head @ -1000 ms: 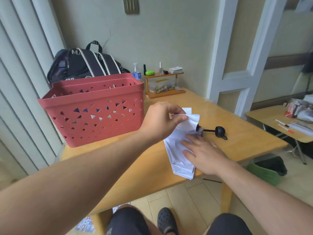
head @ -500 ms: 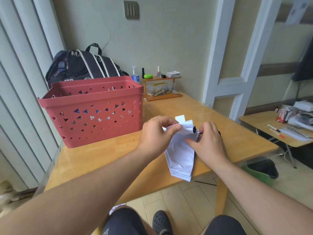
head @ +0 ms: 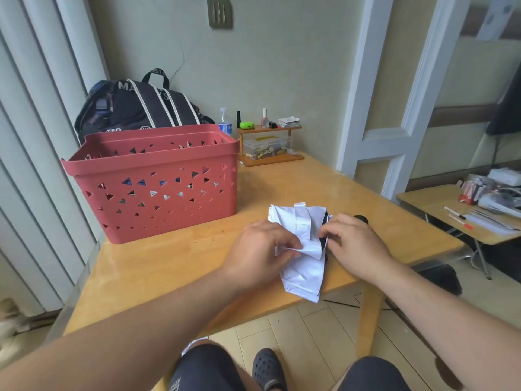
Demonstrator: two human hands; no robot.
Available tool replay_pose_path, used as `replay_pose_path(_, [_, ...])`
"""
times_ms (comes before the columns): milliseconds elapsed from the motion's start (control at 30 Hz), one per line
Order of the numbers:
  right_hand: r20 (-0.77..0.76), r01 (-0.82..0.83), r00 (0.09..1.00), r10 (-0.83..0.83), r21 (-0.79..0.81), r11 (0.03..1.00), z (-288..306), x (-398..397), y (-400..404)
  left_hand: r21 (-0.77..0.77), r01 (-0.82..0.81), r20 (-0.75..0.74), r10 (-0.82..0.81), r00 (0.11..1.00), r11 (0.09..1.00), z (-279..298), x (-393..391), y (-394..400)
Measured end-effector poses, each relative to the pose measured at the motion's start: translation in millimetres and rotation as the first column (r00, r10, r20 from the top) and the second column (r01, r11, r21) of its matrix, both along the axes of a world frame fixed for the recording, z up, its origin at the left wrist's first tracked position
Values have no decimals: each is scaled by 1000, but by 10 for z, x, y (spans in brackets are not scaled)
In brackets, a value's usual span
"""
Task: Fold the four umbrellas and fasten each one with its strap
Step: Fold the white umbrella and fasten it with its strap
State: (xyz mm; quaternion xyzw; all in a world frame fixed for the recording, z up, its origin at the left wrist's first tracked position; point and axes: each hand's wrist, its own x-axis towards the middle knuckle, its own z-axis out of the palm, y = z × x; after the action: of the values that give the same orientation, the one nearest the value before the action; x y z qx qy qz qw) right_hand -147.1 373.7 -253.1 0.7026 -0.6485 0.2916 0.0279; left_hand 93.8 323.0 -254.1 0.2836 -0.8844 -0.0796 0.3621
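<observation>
The left hand (head: 260,251) has its fingers curled in and pinches a fold of white cloth between thumb and fingertips, on the left side of the umbrella (head: 303,261). The right hand (head: 353,244) lies on the umbrella's right edge, its fingers bent and closed on the dark inner layer of the cloth where it meets the white. The umbrella lies collapsed and loosely bunched on the wooden table (head: 174,272), near the front edge, with its lower end hanging just past that edge. Its white strap (head: 301,218) stands up from the upper part of the bundle and is not wrapped round it. The black handle (head: 361,219) pokes out just beyond the right hand's knuckles, mostly hidden by them. To the left of the umbrella, a little apart from it, stands a red basket (head: 158,187) with triangular holes in its walls; what is inside cannot be made out. Behind the basket a dark backpack (head: 135,105) with white stripes leans in the corner. A small wooden shelf (head: 269,142) with bottles on top and a clear box below stands at the far side of the table by the wall. At the right is a second table (head: 439,210) with pens and papers on it. The person's knees and a dark shoe (head: 267,368) show below the table edge.
</observation>
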Motion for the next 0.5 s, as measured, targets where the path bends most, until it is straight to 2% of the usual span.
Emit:
replay_pose_path(100, [-19, -23, 1000, 23, 11, 1000, -48, 69, 71, -13, 4, 21, -3, 1000, 1000, -49, 2, 6])
replay_pose_path(333, [-11, -187, 982, 189, -203, 961, -93, 265, 228, -6, -11, -23, 11, 1000, 1000, -130, 54, 26])
replay_pose_path(500, [32, -124, 990, 134, -215, 969, -136, 278, 219, 225, -118, -14, 125, 992, 967, -167, 65, 92])
